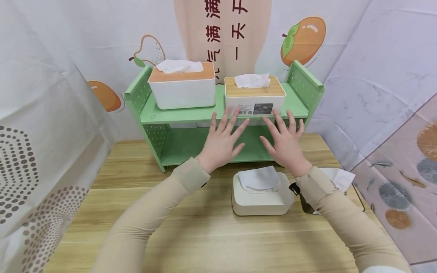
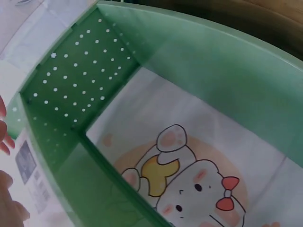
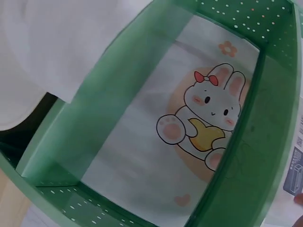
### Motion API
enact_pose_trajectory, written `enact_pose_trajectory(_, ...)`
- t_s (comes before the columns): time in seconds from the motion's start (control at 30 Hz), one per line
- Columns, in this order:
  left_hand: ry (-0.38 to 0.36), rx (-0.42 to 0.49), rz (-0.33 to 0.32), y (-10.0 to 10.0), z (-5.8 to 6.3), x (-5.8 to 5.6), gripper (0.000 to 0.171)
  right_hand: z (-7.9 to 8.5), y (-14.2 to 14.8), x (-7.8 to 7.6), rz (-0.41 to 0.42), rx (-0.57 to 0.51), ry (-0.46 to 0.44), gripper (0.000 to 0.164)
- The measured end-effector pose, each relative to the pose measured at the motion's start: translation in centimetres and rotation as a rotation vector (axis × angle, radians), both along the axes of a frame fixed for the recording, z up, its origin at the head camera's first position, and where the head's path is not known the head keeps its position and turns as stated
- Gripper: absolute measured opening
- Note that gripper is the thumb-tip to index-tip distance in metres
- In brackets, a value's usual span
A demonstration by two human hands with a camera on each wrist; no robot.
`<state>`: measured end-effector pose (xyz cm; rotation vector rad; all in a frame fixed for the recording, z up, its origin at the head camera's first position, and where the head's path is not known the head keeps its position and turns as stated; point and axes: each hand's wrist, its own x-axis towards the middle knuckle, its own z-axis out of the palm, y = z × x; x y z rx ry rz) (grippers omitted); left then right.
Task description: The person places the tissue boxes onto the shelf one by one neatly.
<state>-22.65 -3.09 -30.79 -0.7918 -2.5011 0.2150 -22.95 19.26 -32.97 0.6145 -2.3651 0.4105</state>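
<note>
A smaller tissue box (image 1: pixel 235 103) with a wooden lid, white sides and a printed label sits on the right part of the green shelf's (image 1: pixel 218 113) upper board. My left hand (image 1: pixel 221 147) has its fingers spread, the tips at the lower left of the box's front. Likewise spread, my right hand (image 1: pixel 286 146) has fingertips by the lower right front corner. Fingers (image 2: pixel 8 203) show beside the labelled box at the left edge of the left wrist view. Left of it on the same board stands a larger white tissue box (image 1: pixel 184 93) with a wooden lid.
On the wooden table (image 1: pixel 205 242), a cream tissue box (image 1: pixel 261 209) stands before the shelf. A dark box (image 1: pixel 307 204) with tissue is partly hidden behind my right forearm. Printed curtains (image 1: pixel 385 68) hang behind and at both sides.
</note>
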Motion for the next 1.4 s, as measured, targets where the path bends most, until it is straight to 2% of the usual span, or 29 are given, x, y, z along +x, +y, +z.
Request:
enact_pose_trajectory(0.13, -0.029, 0.001, 0.031, 0.0, -0.3, -0.4, 0.066, -0.3, -0.1, -0.3, -0.047, 0.019, -0.076, 0.059)
enact_pose_trajectory(0.37, -0.091, -0.008, 0.069, 0.1, -0.4, -1.5, 0.064, -0.1, -0.4, -1.0, -0.077, 0.029, -0.122, 0.059)
enact_pose_trajectory(0.6, -0.158, 0.007, 0.125, 0.5, 0.4, -2.8, 0.065, 0.9, -0.8, -1.8, -0.119, 0.065, -0.212, 0.058)
enact_pose_trajectory(0.8, -0.268, 0.077, 0.153, 1.2, 1.2, -3.6, 0.068, 1.7, -1.1, -2.7, -0.149, 0.093, -0.256, 0.058)
enact_pose_trajectory(0.97, -0.325, 0.122, 0.173, 1.8, 1.8, -4.0, 0.070, 2.4, -1.4, -3.3, -0.175, 0.118, -0.297, 0.059)
enact_pose_trajectory(1.13, -0.361, 0.159, 0.182, 1.9, 2.0, -4.5, 0.070, 2.6, -1.5, -3.8, -0.182, 0.134, -0.319, 0.059)
enact_pose_trajectory(1.4, -0.371, 0.181, 0.178, 2.0, 2.1, -4.7, 0.070, 2.9, -1.4, -4.0, -0.183, 0.121, -0.343, 0.059)
